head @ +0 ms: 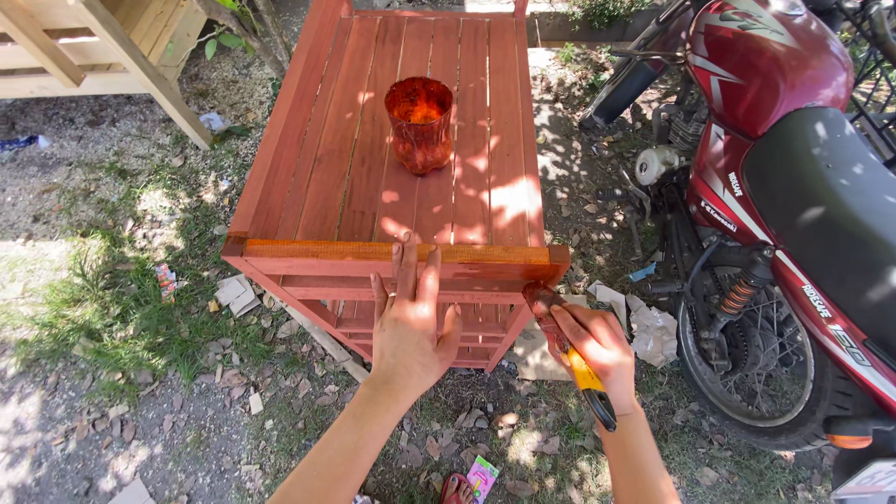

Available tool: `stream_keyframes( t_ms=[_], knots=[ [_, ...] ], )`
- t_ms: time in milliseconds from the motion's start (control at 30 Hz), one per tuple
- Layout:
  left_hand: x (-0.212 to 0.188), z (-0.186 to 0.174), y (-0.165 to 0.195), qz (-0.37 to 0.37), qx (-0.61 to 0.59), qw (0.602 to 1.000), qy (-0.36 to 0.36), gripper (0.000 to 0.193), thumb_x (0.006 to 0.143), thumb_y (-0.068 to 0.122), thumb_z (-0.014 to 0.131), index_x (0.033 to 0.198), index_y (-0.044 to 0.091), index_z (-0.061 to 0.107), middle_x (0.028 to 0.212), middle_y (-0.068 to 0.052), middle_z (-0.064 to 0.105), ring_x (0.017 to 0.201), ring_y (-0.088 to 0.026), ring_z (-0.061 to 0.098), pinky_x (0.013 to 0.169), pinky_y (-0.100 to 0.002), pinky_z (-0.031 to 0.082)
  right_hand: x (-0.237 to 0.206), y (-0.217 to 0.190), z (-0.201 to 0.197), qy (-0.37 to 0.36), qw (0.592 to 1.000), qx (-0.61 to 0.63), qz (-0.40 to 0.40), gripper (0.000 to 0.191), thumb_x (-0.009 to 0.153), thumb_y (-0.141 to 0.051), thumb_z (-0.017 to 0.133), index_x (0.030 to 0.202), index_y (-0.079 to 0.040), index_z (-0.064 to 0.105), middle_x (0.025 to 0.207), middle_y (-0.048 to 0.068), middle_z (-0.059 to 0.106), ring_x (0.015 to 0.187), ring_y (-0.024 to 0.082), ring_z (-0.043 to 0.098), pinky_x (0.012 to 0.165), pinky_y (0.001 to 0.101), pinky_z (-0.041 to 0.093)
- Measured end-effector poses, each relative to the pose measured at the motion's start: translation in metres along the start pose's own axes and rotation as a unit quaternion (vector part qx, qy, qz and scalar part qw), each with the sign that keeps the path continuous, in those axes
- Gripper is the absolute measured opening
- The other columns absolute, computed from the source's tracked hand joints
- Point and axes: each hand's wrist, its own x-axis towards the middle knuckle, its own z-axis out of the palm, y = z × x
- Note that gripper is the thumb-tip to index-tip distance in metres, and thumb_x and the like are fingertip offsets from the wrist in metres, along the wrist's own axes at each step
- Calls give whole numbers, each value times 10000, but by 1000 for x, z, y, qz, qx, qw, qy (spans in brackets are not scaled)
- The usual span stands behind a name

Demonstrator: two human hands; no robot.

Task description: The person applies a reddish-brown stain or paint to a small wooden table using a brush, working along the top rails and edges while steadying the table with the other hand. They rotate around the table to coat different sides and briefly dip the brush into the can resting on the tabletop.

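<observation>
Your left hand (408, 322) lies flat, fingers spread, against the front rail of the slatted wooden crate (308, 168), stained red-brown, in the middle of the frame. Your right hand (597, 343) is wrapped tight around a paintbrush (565, 345) with a yellow handle, bristles touching the crate's lower right corner. A stained, dented can (419, 123) stands on the slats. A glossy red motorcycle (784, 187) fills the right side.

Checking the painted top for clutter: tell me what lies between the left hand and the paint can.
In the head view, only bare red-stained slats lie between the left hand, flat on the front rail, and the paint can standing upright further back.
</observation>
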Motion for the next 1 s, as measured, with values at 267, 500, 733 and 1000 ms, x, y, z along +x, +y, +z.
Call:
stream_keyframes(
  t_ms=[267, 500, 733, 1000],
  knots=[
    [0, -8, -11, -39, 32, 998, -40, 846, 879, 247, 655, 1576, 26, 228, 1654, -262, 87, 1526, -452, 141, 1191, -637, 126, 10, 20, -15, -31, 978, -149, -143, 546, 641, -92, 812, 1176, -154, 722, 1123, 41, 700, 984, 246, 668, 829, 359, 575],
    [4, -11, -15, -71, 38, 994, -68, 856, 886, 266, 650, 1579, 37, 202, 1658, -248, 68, 1533, -411, 116, 1197, -622, 118, 12, 28, -23, -65, 964, -221, -132, 620, 598, -62, 853, 1185, -208, 717, 1094, 2, 710, 947, 224, 666, 835, 345, 585],
    [3, -14, -15, -55, 19, 998, -40, 859, 870, 214, 639, 1581, 39, 190, 1673, -252, 89, 1547, -427, 137, 1205, -630, 141, 12, 27, -24, -71, 972, -184, -127, 601, 614, -73, 851, 1189, -136, 691, 1114, 34, 703, 963, 255, 658, 818, 362, 569],
    [-1, -10, -13, -33, -14, 999, -2, 871, 872, 203, 639, 1607, 38, 202, 1674, -246, 114, 1548, -454, 154, 1197, -650, 142, 21, 17, -31, -68, 958, -228, -161, 592, 620, -71, 832, 1183, -172, 681, 1125, 8, 702, 967, 234, 657, 843, 375, 583]
  ],
)
